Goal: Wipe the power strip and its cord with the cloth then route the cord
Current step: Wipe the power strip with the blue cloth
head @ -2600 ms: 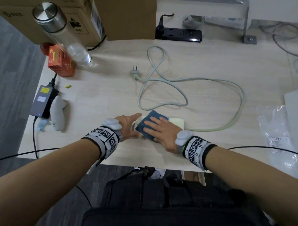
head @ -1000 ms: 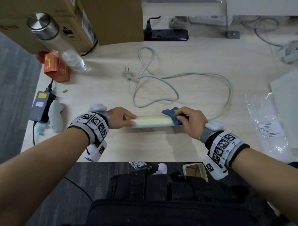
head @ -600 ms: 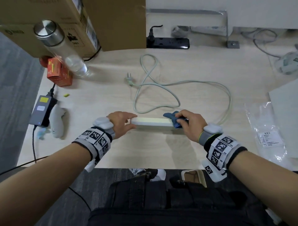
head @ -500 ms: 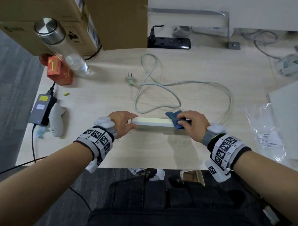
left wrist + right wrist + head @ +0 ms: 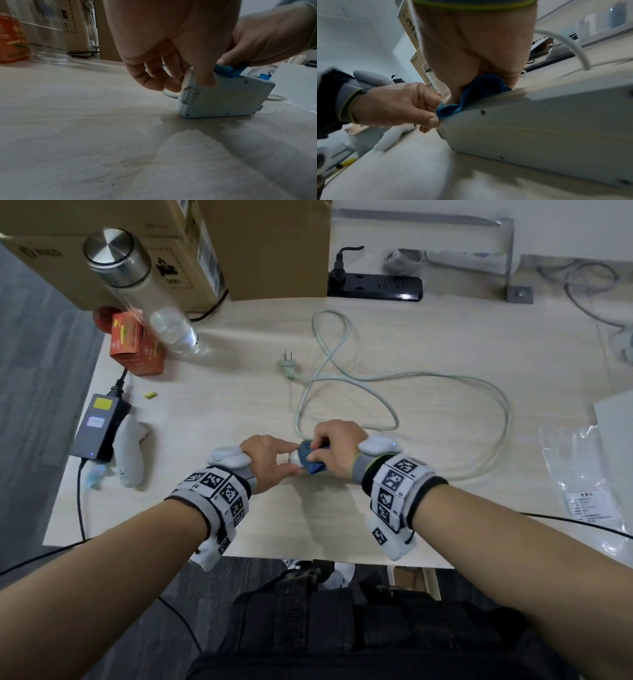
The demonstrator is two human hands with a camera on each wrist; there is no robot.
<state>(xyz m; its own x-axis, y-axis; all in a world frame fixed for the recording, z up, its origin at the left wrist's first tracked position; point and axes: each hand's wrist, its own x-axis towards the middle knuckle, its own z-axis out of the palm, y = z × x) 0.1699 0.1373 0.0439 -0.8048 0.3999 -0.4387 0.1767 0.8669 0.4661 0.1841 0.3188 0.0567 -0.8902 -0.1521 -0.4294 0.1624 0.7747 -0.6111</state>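
The white power strip [image 5: 223, 100] stands on its long edge near the table's front, its screwed back [image 5: 539, 128] facing me. In the head view my hands hide nearly all of it. My left hand [image 5: 284, 457] pinches its left end, thumb [image 5: 205, 77] on the back and fingers on the far face. My right hand [image 5: 322, 450] grips the blue cloth [image 5: 310, 458] over the strip's top edge, right beside the left hand. The cloth [image 5: 479, 92] bunches under the right fingers. The pale cord [image 5: 445, 378] loops across the table to its loose plug [image 5: 289, 364].
A black power strip [image 5: 375, 287] and a cardboard box [image 5: 260, 248] stand at the back. A steel-capped glass bottle [image 5: 137, 289], an orange carton [image 5: 135, 344], a power adapter [image 5: 99, 426] and a white controller [image 5: 130, 457] are at left. A plastic bag [image 5: 589, 474] lies at right.
The strip went from lying flat under the cloth to standing on its edge. My right hand has slid the cloth leftward along the top edge, from the right end up to the left hand.
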